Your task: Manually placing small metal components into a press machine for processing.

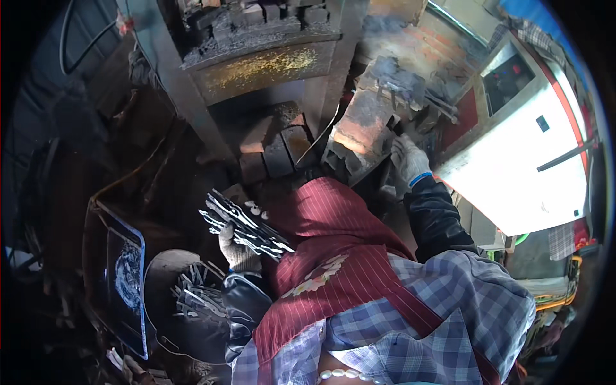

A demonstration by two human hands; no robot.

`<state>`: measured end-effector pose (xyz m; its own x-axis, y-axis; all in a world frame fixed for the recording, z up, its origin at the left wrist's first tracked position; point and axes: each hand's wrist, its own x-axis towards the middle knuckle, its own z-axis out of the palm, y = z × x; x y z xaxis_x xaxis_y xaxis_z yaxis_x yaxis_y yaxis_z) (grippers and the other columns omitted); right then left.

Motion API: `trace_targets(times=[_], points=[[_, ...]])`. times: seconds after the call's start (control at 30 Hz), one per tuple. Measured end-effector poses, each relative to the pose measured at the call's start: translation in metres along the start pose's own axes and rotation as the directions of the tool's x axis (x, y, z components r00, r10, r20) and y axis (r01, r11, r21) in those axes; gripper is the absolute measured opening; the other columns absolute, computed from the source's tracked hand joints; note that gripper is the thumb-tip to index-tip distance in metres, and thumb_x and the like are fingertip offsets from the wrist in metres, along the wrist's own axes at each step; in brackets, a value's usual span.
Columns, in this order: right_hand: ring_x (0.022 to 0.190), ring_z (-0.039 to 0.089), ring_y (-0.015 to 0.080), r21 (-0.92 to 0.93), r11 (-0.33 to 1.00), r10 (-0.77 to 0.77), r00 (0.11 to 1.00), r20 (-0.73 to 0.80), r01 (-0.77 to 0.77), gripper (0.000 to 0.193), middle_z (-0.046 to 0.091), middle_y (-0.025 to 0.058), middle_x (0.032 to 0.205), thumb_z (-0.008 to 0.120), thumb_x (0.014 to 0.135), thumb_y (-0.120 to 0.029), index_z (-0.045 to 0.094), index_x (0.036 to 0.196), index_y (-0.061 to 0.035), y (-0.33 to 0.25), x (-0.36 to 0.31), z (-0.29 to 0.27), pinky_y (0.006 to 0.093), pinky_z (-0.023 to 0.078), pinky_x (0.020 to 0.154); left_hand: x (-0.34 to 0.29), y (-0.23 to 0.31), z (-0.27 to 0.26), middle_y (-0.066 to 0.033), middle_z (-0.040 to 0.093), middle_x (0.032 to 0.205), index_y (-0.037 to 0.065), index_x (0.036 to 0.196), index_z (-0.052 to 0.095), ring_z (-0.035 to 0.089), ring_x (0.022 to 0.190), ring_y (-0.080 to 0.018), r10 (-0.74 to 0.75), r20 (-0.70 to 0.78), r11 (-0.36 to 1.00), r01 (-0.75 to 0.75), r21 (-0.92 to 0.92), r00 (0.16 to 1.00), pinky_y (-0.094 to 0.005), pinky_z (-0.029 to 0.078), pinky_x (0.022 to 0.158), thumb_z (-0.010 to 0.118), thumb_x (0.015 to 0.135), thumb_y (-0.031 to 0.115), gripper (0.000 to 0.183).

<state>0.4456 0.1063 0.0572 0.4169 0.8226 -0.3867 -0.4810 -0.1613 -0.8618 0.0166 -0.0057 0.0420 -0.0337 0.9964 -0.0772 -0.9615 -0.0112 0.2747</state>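
My left hand, in a pale knit glove, is closed around a bundle of thin metal strips. The bundle lies across my lap, its strips dark with bright edges. My right hand, gloved with a blue cuff, is beside a sooty brick block. Its fingers curl inward, and what they hold, if anything, I cannot make out. Tong-like metal bars lie at the far side of the block. Below my left hand, a round bucket holds more thin metal strips.
A blue-rimmed container of dark liquid stands at the left. Ahead rises a metal frame with loose bricks at its foot. A white cabinet with a red edge stands on the right, near cables.
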Motion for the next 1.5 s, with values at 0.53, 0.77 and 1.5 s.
trace_targets(times=[0.53, 0.77, 1.5], points=[[0.079, 0.063, 0.0116, 0.287, 0.957, -0.014, 0.999, -0.041, 0.025, 0.025, 0.067, 0.0012, 0.092, 0.063, 0.097, -0.03, 0.064, 0.109, -0.0079, -0.023, 0.063, -0.002, 0.0248, 0.053, 0.065, 0.007, -0.005, -0.014, -0.0217, 0.061, 0.114, 0.009, 0.129, 0.053, 0.062, 0.104, -0.0374, -0.017, 0.025, 0.993, 0.014, 0.119, 1.0, -0.056, 0.051, 0.094, 0.066, 0.078, 0.024, 0.055], [0.06, 0.059, 0.011, 0.01, 0.977, -0.212, 0.975, 0.067, 0.212, 0.024, 0.067, 0.0059, 0.085, 0.067, 0.093, -0.022, 0.064, 0.105, -0.0021, -0.035, -0.033, 0.032, 0.0223, 0.045, 0.046, 0.004, 0.0, -0.011, -0.0218, 0.061, 0.116, 0.007, 0.127, 0.054, 0.061, 0.107, -0.0387, -0.056, 0.038, 0.998, 0.055, 0.025, 0.998, -0.0563, 0.049, 0.097, 0.067, 0.076, 0.022, 0.055], [0.072, 0.062, 0.016, 0.086, 0.996, -0.073, 0.784, 0.616, 0.025, 0.035, 0.066, 0.0125, 0.099, 0.065, 0.095, -0.025, 0.059, 0.112, 0.0053, -0.084, 0.051, 0.4, 0.0274, 0.054, 0.061, -0.004, 0.008, -0.007, -0.0237, 0.062, 0.114, 0.002, 0.126, 0.053, 0.062, 0.107, -0.0383, -0.059, 0.021, 0.994, 0.061, -0.091, 0.998, -0.0533, 0.05, 0.097, 0.07, 0.077, 0.02, 0.055]])
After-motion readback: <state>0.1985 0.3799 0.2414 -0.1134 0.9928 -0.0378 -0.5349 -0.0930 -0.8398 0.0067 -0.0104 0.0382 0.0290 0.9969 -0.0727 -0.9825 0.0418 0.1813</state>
